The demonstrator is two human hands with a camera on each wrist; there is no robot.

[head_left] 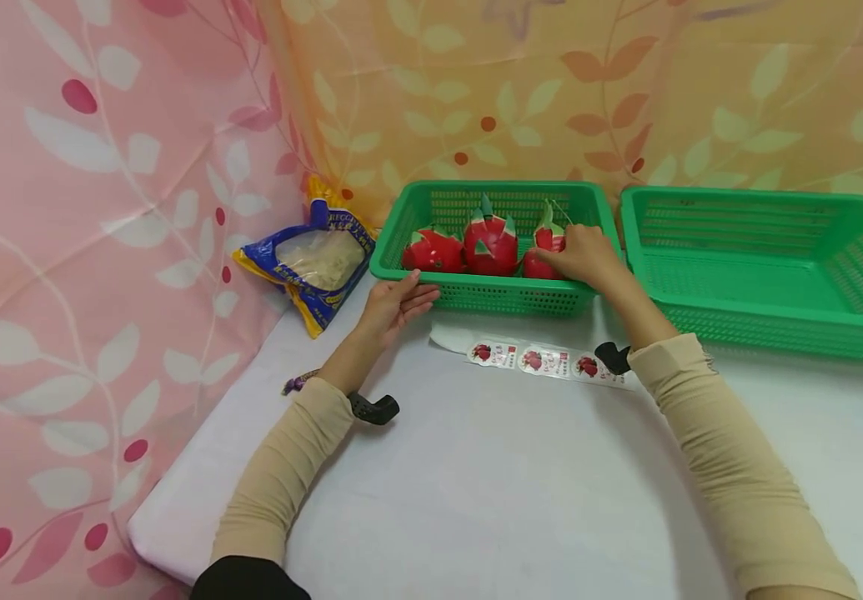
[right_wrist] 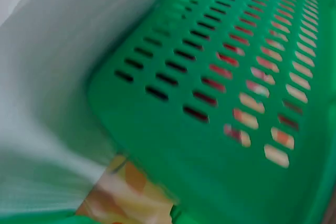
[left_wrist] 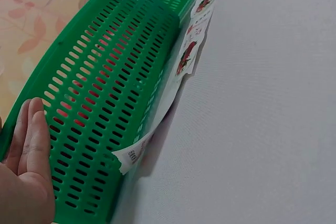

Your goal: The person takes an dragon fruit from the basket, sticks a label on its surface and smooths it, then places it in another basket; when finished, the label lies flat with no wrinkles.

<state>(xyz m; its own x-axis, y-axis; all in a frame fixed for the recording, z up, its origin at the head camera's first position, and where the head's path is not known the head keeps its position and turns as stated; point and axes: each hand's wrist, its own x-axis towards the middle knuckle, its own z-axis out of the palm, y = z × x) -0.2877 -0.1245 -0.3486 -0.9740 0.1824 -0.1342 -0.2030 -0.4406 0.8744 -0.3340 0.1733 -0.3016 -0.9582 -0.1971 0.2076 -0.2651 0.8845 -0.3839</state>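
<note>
Three red dragon fruits sit in a row in the left green basket (head_left: 506,300): one on the left (head_left: 434,252), one in the middle (head_left: 491,247) and one on the right (head_left: 547,239). Reaching over the basket's right end, my right hand (head_left: 590,257) grips the right dragon fruit, its fingertips partly hidden. My left hand (head_left: 395,308) touches the basket's front left corner, thumb by the rim and straight fingers (left_wrist: 38,142) along the slotted outer wall. In the right wrist view, the basket wall (right_wrist: 173,145) hides the hand.
A second green basket (head_left: 776,321) stands just right of the first. A strip of dragon fruit stickers (head_left: 544,362) lies along the front on the white tablecloth (head_left: 491,483). At the left is a blue and yellow plastic bag (head_left: 318,258). Patterned curtains (head_left: 431,100) stand behind.
</note>
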